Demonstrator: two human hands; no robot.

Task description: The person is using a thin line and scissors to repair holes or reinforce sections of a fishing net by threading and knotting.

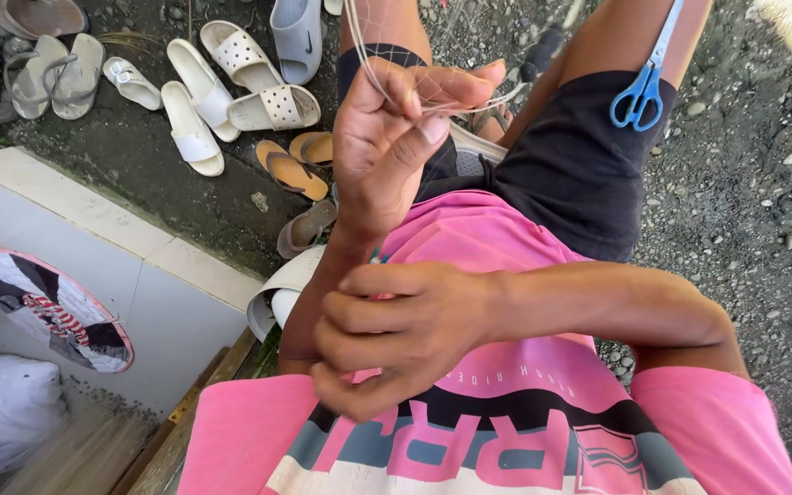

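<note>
A: What does your left hand (396,137) have, up by your knee?

B: You pinch thin, pale fishing-line strands (373,64) between thumb and forefinger, the other fingers curled in tight. The strands are fine, glossy and translucent; they run up out of the top of the view and loop across to the right over your fingertips.

A: And your right hand (405,335)?

B: It is folded into a loose fist low against your chest, crossing under the left wrist. A small teal tip (376,258) shows just above its knuckles; you cannot tell what it belongs to, or whether the fist grips it.

A: Anything on your lap?

B: A pair of scissors with blue plastic loop handles (636,96) lies on your black cloth shorts (579,174), blades pointing up your right thigh. Below, your pink shirt (497,238) carries a band of block lettering in pink, grey and black.

A: And on the ground?

B: Coarse grey gravel (753,183) on the right. On the left, perforated white rubber sandals (249,73) and tan flip-flops (291,170) lie scattered on dark soil, beside a smooth white tiled ledge (75,202) bearing a round pink-rimmed patchwork mat (52,307)
</note>
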